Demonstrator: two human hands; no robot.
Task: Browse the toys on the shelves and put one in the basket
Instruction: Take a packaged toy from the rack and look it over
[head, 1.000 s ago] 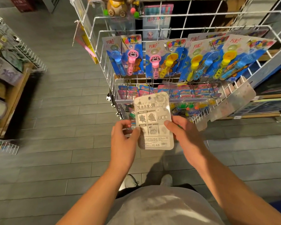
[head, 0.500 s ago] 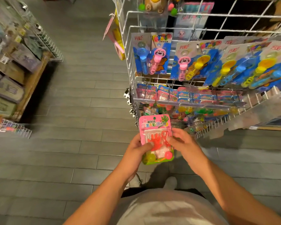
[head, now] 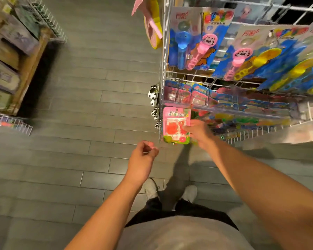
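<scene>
- Right hand (head: 197,131) pinches the right edge of a pink toy card (head: 176,125), thumb across its front; the card stands upright, printed side toward the camera.
- Left hand (head: 143,156) is apart from the card, lower and to its left, fingers curled into a loose fist with nothing in it.
- Toy card sits at the lower left corner of the white wire rack (head: 164,56), in front of the bottom tier, over the floor (head: 79,105).
- Rack's upper tier carries blue-backed bubble wand packs (head: 193,49); the tier below holds smaller carded toys (head: 177,93), detail blurred.
- Small panda figures (head: 153,95) hang on the rack's left side.
- Wooden shelf (head: 27,69) with boxed goods stands well apart at far left.
- No basket shows in view.
</scene>
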